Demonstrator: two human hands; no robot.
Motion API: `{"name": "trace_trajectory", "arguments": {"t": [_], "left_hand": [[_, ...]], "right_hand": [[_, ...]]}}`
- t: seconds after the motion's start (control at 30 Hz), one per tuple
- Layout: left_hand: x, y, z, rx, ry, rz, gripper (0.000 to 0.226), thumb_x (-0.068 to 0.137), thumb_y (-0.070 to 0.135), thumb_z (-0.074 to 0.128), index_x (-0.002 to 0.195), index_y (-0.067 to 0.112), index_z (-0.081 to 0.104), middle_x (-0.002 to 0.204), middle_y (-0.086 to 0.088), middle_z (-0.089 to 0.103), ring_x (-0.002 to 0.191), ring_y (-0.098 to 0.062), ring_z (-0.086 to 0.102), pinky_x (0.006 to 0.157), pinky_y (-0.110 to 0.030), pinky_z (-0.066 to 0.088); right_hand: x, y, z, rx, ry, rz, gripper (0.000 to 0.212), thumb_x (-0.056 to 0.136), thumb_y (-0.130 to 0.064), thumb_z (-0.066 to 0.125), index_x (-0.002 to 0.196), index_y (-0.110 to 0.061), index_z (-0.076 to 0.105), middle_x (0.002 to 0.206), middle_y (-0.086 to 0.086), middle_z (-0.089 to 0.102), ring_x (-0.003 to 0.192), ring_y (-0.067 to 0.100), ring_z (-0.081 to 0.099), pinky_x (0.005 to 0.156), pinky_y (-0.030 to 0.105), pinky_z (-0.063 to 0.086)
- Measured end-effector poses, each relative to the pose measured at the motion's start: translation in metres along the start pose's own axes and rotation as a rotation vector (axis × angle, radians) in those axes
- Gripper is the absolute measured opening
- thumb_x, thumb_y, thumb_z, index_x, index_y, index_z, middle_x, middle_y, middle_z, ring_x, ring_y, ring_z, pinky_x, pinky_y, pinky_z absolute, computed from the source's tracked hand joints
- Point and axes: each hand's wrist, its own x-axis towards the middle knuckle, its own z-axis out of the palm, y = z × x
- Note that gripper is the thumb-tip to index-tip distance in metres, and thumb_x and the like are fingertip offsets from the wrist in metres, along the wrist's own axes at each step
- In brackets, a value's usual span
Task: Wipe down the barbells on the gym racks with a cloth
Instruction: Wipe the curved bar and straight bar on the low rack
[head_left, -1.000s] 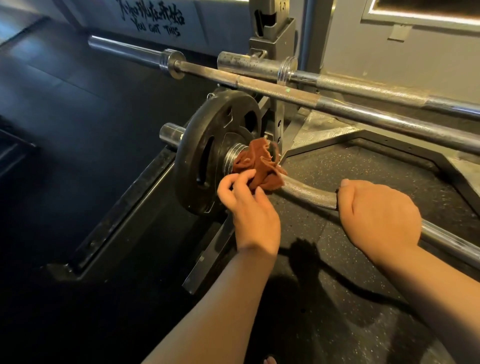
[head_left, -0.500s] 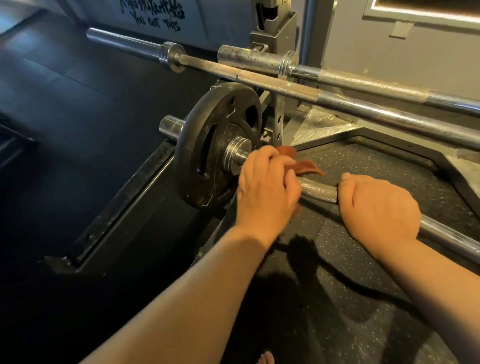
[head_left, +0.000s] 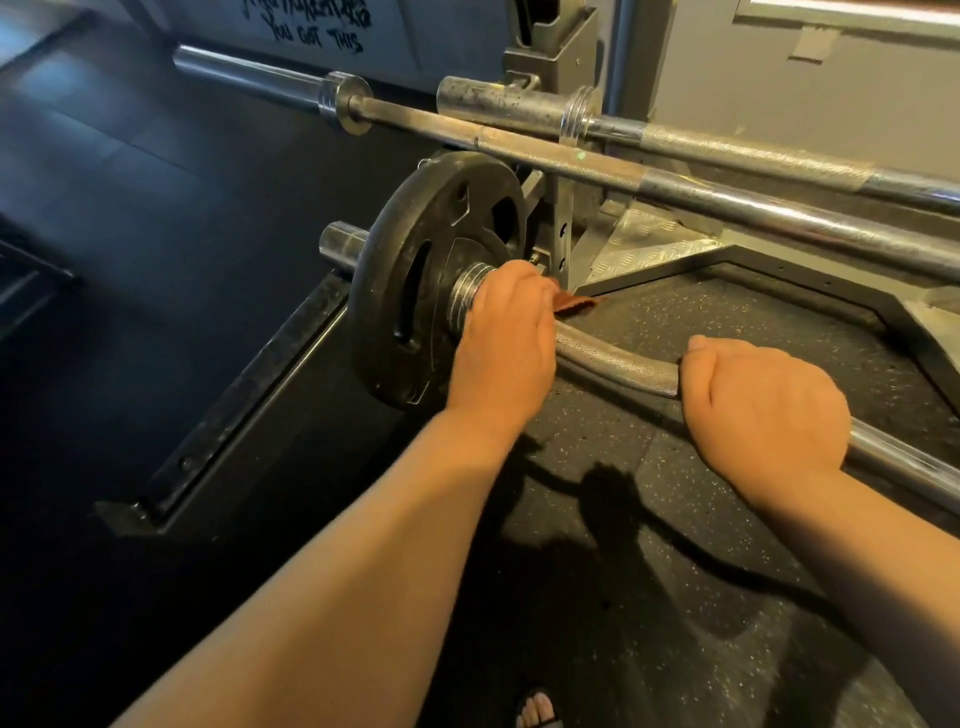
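1. Low beside the rack (head_left: 563, 228), barbell (head_left: 618, 364) — heavy, rigid, knurled steel; unlikely to slip.
2. Soft, light cloth (head_left: 571, 304) bunched under left hand (head_left: 501, 338), fingers curled round it by the plate (head_left: 410, 291).
3. Clamped on the barbell, right hand (head_left: 763, 405) — steadying.

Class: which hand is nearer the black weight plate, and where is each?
Left. The left hand holds the cloth on the bar right beside the weight plate; the right hand grips the bar farther along, away from it.
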Motion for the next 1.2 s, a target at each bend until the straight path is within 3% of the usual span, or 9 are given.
{"name": "trace_trajectory", "arguments": {"t": [0.1,0.17,0.3,0.43,0.6,0.73,0.83,1.03,1.2], "left_hand": [[-0.005,0.018,0.021,0.029,0.076,-0.12,0.017,0.101,0.019,0.05,0.106,0.014,0.064,0.113,0.002,0.055,0.108,-0.012,0.049,0.1,-0.033,0.045],[-0.016,0.036,0.034,0.055,0.067,-0.064,0.011,0.099,0.016,0.055,0.108,0.015,0.063,0.112,0.003,0.054,0.107,-0.01,0.046,0.1,-0.031,0.042],[-0.033,0.04,0.023,-0.037,-0.078,0.172,0.026,0.101,0.013,0.049,0.121,0.009,0.064,0.13,-0.004,0.054,0.124,-0.017,0.046,0.111,-0.032,0.036],[-0.018,0.012,0.008,-0.015,-0.048,0.114,0.037,0.103,0.025,0.036,0.12,0.01,0.064,0.128,-0.004,0.056,0.123,-0.017,0.05,0.11,-0.038,0.042],[-0.022,0.046,0.034,-0.049,0.134,-0.144,0.02,0.1,0.017,0.045,0.109,0.011,0.062,0.115,-0.001,0.053,0.111,-0.018,0.048,0.105,-0.049,0.044],[-0.045,0.072,0.045,0.001,-0.056,0.041,0.025,0.096,0.013,0.053,0.119,0.012,0.061,0.129,-0.003,0.05,0.127,-0.021,0.044,0.118,-0.046,0.03],[-0.043,0.053,0.018,-0.028,-0.11,0.095,0.038,0.1,0.027,0.038,0.128,0.014,0.06,0.134,-0.001,0.05,0.13,-0.018,0.043,0.117,-0.047,0.034],[-0.04,0.059,0.03,-0.178,0.099,-0.231,0.034,0.102,0.025,0.034,0.125,0.017,0.057,0.134,0.011,0.04,0.13,-0.012,0.043,0.114,-0.043,0.039],[-0.06,0.094,0.058,0.013,0.064,-0.03,0.036,0.089,0.003,0.057,0.123,0.009,0.064,0.134,-0.007,0.054,0.132,-0.023,0.043,0.115,-0.048,0.033]], "right_hand": [[-0.001,-0.001,-0.003,0.002,0.001,0.006,0.039,0.105,-0.021,0.041,0.071,-0.011,0.058,0.054,0.001,0.04,0.046,0.027,0.043,0.048,0.03,0.037],[-0.001,-0.002,-0.004,-0.002,-0.002,0.004,0.039,0.105,-0.022,0.041,0.071,-0.012,0.057,0.052,0.002,0.042,0.045,0.028,0.045,0.047,0.03,0.04],[0.0,-0.002,-0.006,0.003,-0.039,0.029,0.045,0.107,-0.027,0.034,0.072,-0.013,0.057,0.054,0.0,0.04,0.048,0.028,0.045,0.05,0.032,0.038],[0.0,-0.002,-0.008,0.006,-0.091,0.03,0.048,0.107,-0.032,0.028,0.076,-0.013,0.059,0.061,0.004,0.051,0.053,0.03,0.05,0.053,0.034,0.045],[0.005,0.004,-0.017,0.09,-0.286,0.022,0.047,0.109,-0.036,0.022,0.087,-0.016,0.059,0.082,0.005,0.062,0.074,0.031,0.061,0.072,0.045,0.055],[0.008,0.013,-0.029,0.119,-0.425,-0.082,0.049,0.108,-0.046,0.015,0.106,-0.022,0.058,0.104,0.001,0.064,0.095,0.03,0.063,0.082,0.047,0.053],[0.004,0.033,-0.036,-0.089,-0.393,-0.132,0.043,0.108,-0.041,0.02,0.115,-0.02,0.056,0.108,0.006,0.065,0.097,0.03,0.062,0.082,0.044,0.051],[-0.004,0.034,-0.035,-0.095,-0.312,-0.141,0.032,0.108,-0.025,0.03,0.104,-0.016,0.061,0.095,0.005,0.064,0.085,0.026,0.062,0.075,0.043,0.056],[-0.003,0.035,-0.034,-0.062,-0.31,-0.111,0.032,0.108,-0.026,0.029,0.107,-0.016,0.06,0.102,0.005,0.064,0.089,0.029,0.062,0.074,0.044,0.057]]}}
